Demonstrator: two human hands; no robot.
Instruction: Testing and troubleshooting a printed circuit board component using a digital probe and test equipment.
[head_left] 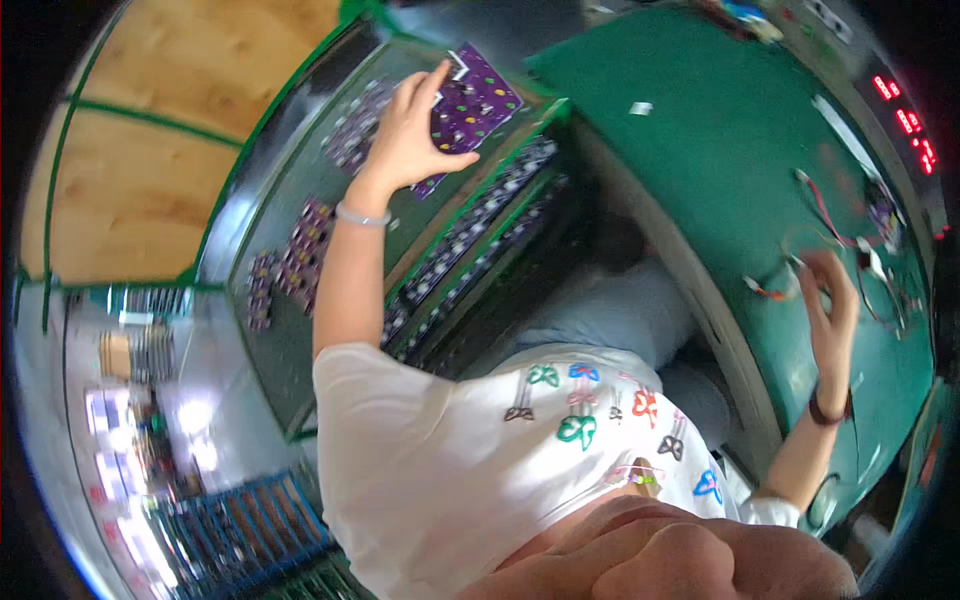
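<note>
My left hand (410, 135) reaches out at the upper left with its fingers and thumb spread across a purple circuit board panel (485, 95) dotted with small coloured parts, and grips it. The panel is tilted, and the hand covers part of it. Over the green table at the right is my right hand (832, 290), its fingers curled and smeared by motion. Beside its fingertips lies a thin cable with a small white and orange connector (768, 292). Whether the fingers pinch the cable does not show clearly.
More board panels (303, 250) lie on the left bench. Below its edge, several populated boards stand in a slotted rack (470, 230). On the green table (650, 60) are a small white piece (640, 108), red and black wires (820, 205), and a lit red digital display (908, 120).
</note>
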